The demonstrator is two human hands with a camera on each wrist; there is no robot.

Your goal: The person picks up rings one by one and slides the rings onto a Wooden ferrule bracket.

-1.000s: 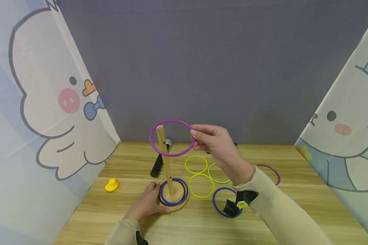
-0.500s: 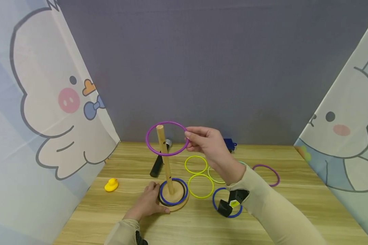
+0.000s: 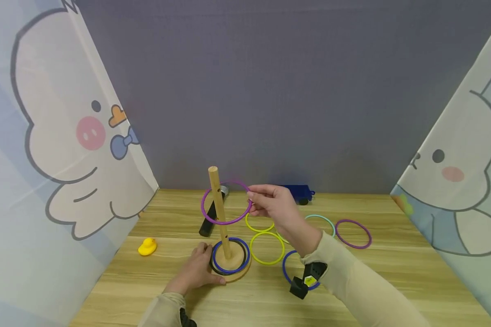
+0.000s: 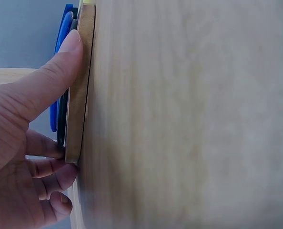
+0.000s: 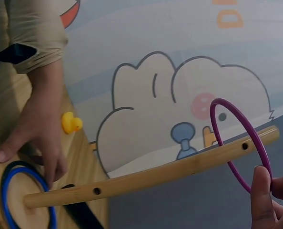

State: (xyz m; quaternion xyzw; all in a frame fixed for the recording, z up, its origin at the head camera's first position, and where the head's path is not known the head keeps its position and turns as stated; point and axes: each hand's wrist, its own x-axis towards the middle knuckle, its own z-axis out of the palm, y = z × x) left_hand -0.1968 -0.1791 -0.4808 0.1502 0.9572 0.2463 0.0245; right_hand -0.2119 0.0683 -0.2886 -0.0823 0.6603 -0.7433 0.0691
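Note:
In the head view a wooden ring toss stand has a tall upright post [image 3: 215, 188] on a round base [image 3: 231, 264]. My left hand [image 3: 193, 271] grips the left rim of the base, thumb in front; the left wrist view shows the thumb and fingers on the base edge [image 4: 77, 114]. A blue ring [image 3: 248, 254] and a black ring lie around the post's foot. My right hand [image 3: 276, 204] pinches a purple ring [image 3: 229, 223] by its right side. In the right wrist view that purple ring [image 5: 252, 130] encircles the upper post, below its tip.
Right of the stand lie yellow rings [image 3: 267, 264], a blue ring [image 3: 284, 268], a light teal ring [image 3: 332, 225] and another purple ring [image 3: 353, 247]. Behind are a microphone [image 3: 207, 227] and a dark blue toy vehicle [image 3: 300, 193]. A yellow rubber duck [image 3: 147, 246] sits left.
My right hand first moved the purple ring slightly left, then lowered it along the post, whose tip now stands above it. The left hand stays on the base.

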